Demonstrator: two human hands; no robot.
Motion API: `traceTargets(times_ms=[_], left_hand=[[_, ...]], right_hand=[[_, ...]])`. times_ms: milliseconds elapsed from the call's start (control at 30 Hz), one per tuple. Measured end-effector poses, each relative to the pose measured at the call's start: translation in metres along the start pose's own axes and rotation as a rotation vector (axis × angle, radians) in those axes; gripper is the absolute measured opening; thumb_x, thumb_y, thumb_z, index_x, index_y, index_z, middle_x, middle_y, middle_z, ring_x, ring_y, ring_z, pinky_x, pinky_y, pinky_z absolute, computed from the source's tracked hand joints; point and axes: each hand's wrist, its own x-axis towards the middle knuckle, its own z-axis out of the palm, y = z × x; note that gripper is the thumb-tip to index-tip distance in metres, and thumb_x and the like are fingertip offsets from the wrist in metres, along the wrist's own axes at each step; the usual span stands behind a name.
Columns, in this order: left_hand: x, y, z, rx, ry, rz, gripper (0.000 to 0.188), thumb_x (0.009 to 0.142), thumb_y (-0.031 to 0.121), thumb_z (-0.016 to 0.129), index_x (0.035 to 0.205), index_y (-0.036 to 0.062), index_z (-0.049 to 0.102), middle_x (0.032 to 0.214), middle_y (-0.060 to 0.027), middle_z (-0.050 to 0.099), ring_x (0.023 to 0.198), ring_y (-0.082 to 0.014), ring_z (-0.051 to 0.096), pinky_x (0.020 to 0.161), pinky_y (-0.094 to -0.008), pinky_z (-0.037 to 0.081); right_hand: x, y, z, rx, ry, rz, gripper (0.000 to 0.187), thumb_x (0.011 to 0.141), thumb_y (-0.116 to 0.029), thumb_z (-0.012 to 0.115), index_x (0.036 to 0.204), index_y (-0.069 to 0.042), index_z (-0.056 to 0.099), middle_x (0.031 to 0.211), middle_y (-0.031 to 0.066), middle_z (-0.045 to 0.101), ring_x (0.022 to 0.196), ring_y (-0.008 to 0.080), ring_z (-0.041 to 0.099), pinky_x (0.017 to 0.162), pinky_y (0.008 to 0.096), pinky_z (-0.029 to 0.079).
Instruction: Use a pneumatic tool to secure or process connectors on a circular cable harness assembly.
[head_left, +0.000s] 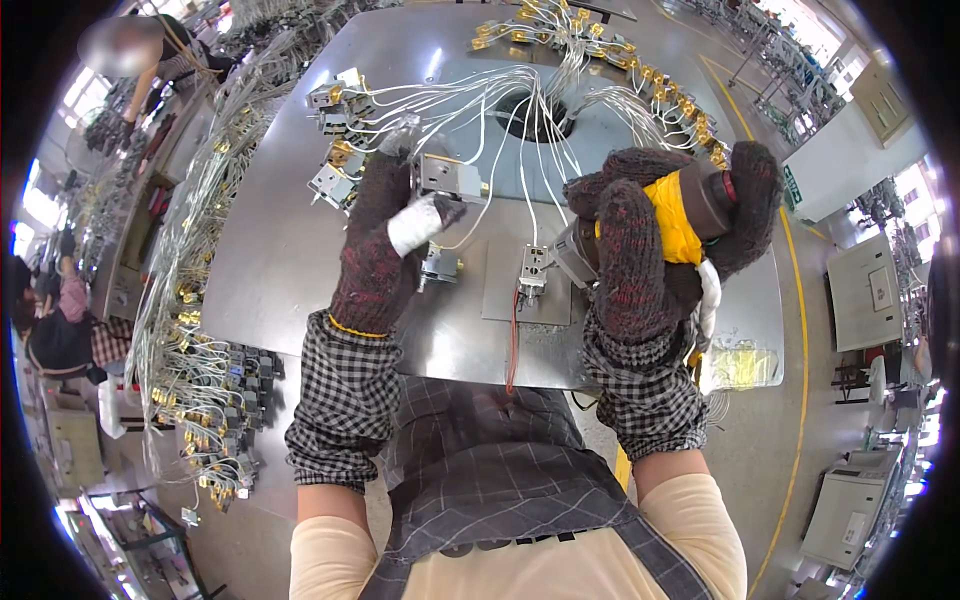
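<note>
Both my hands wear dark knitted gloves. My left hand (385, 220), with white tape round its thumb, grips a small metal box-shaped part (440, 177) between thumb and fingers, above the table. My right hand (640, 240) is wrapped round a handheld tool (677, 215) with a dark body and yellow tape. The tool's grey front end (574, 252) points left, close beside another small metal part (534, 268) on a flat plate (500, 285). Whether they touch, I cannot tell. A red wire (513, 345) runs from that part over the table's near edge. A further metal part (440, 266) lies below my left hand.
The metal table (270, 240) has a round dark hole (535, 115) with thin white lines fanning out to several metal parts (340, 105) and brass-coloured ends (670, 90). More bundled lines (200, 230) hang at the left. Yellow tape (745, 365) covers the near right corner. People are at the left.
</note>
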Motion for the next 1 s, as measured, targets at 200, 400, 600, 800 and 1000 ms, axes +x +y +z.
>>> traceTargets(times_ms=[200, 400, 600, 800, 1000], left_hand=[[-0.009, -0.014, -0.016, 0.643, -0.333, 0.230, 0.060, 0.078, 0.029, 0.081, 0.126, 0.0007, 0.057, 0.118, -0.0127, 0.064, 0.103, -0.0211, 0.064, 0.089, -0.0346, 0.052], [-0.007, -0.039, 0.022, 1.083, -0.448, 0.277, 0.054, 0.075, 0.028, 0.078, 0.122, 0.0066, 0.060, 0.111, -0.0149, 0.066, 0.088, -0.0329, 0.068, 0.075, -0.0387, 0.055], [-0.003, -0.022, 0.019, 1.161, -0.502, 0.004, 0.049, 0.077, 0.030, 0.076, 0.117, 0.0074, 0.061, 0.098, -0.0145, 0.068, 0.087, -0.0319, 0.068, 0.075, -0.0407, 0.054], [-0.004, -0.017, 0.031, 1.231, -0.530, -0.007, 0.053, 0.072, 0.028, 0.081, 0.115, 0.0036, 0.061, 0.094, -0.0171, 0.069, 0.087, -0.0326, 0.070, 0.074, -0.0395, 0.056], [-0.012, -0.011, 0.019, 1.377, -0.504, 0.207, 0.053, 0.075, 0.033, 0.076, 0.120, 0.0100, 0.059, 0.109, -0.0127, 0.066, 0.104, -0.0307, 0.063, 0.086, -0.0460, 0.050]], right_hand=[[0.010, 0.006, -0.010, 0.219, 0.071, 0.061, 0.075, 0.086, -0.006, 0.068, 0.146, -0.008, 0.022, 0.091, 0.0189, 0.066, 0.066, 0.0242, 0.066, 0.064, 0.0402, 0.060], [0.024, -0.004, -0.019, 0.168, 0.379, 0.066, 0.075, 0.087, -0.004, 0.065, 0.147, -0.009, 0.020, 0.088, 0.0191, 0.066, 0.063, 0.0252, 0.066, 0.061, 0.0413, 0.060], [0.017, 0.004, -0.015, 0.236, 0.224, -0.019, 0.077, 0.085, 0.003, 0.067, 0.147, -0.019, 0.027, 0.093, 0.0229, 0.066, 0.069, 0.0318, 0.069, 0.059, 0.0463, 0.061], [0.005, -0.009, -0.004, 0.081, 0.234, 0.152, 0.076, 0.085, 0.002, 0.069, 0.146, -0.015, 0.027, 0.100, 0.0234, 0.065, 0.078, 0.0327, 0.070, 0.064, 0.0464, 0.062], [0.000, 0.000, -0.010, -0.249, -0.042, -0.108, 0.077, 0.084, 0.003, 0.071, 0.146, -0.013, 0.028, 0.120, 0.0188, 0.058, 0.098, 0.0272, 0.066, 0.082, 0.0440, 0.061]])
